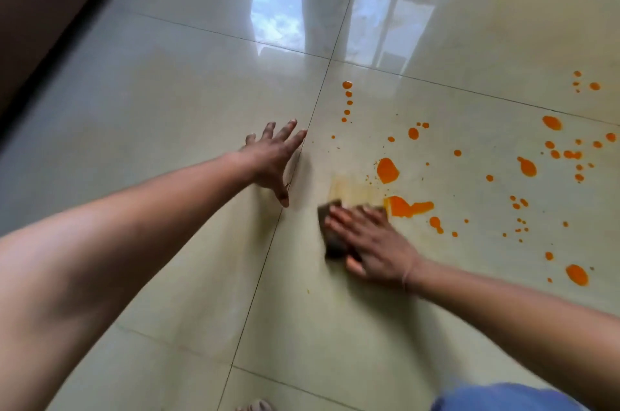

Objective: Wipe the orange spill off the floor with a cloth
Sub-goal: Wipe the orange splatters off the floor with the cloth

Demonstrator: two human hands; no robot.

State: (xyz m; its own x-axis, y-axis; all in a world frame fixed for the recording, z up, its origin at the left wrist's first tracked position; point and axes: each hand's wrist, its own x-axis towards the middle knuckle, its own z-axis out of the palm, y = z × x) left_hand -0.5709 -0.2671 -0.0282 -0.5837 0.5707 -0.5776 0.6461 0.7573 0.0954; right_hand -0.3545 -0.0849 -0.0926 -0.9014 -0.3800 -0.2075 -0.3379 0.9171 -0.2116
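Orange spill (387, 170), glossy tiled floor (167, 92)

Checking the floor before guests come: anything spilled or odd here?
Yes: orange spill drops lie scattered across the floor tiles, mostly right of the cloth under the right hand; a faint yellowish smear sits beyond it.
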